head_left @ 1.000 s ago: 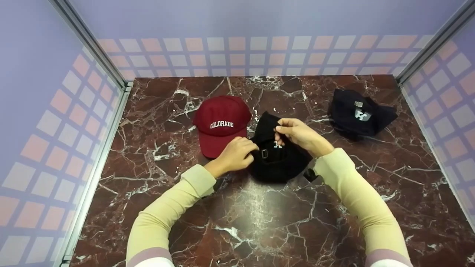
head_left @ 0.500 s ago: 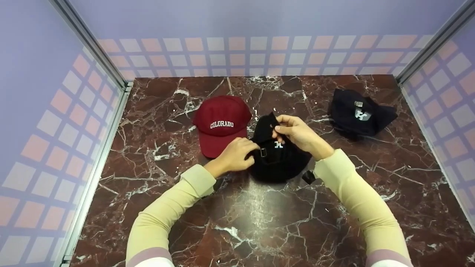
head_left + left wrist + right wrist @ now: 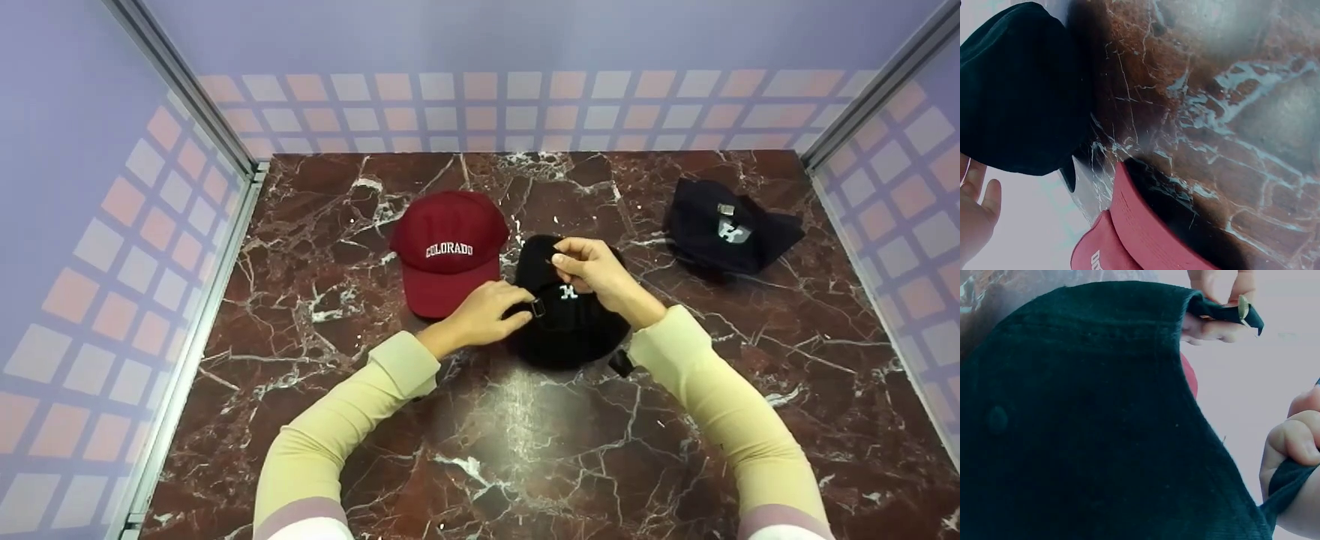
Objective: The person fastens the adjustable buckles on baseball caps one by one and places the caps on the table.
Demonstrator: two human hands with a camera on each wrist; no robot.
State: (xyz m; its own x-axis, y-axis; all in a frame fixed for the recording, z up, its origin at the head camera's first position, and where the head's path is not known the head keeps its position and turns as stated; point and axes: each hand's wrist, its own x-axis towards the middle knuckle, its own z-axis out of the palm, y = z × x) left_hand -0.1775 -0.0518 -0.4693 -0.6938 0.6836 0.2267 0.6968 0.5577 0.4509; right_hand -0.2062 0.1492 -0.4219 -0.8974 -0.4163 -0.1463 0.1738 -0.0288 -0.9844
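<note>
A black cap [image 3: 564, 337] with a small white logo lies between both hands in the head view, its back opening and strap facing up. My left hand [image 3: 491, 311] pinches the strap end with the metal buckle [image 3: 538, 307]. In the right wrist view, the buckle [image 3: 1243, 308] hangs from the strap beside the left fingers. My right hand [image 3: 596, 274] pinches the other strap [image 3: 1289, 486], its fingers curled round the fabric. The cap's dark crown [image 3: 1022, 90] fills the upper left of the left wrist view, above part of the left hand [image 3: 979, 208].
A red cap [image 3: 450, 225] lettered COLORADO sits just left of the black cap, close to the left hand. Farther right lies a dark navy cap [image 3: 724, 229], its strap and buckle facing up. The marbled tabletop [image 3: 480, 465] is bounded by lilac walls [image 3: 540, 45] with pink and white squares.
The black cap's far part has gone from a raised point to a rounded outline. My left hand has shifted slightly right with the buckle, and its fingers have straightened a little.
</note>
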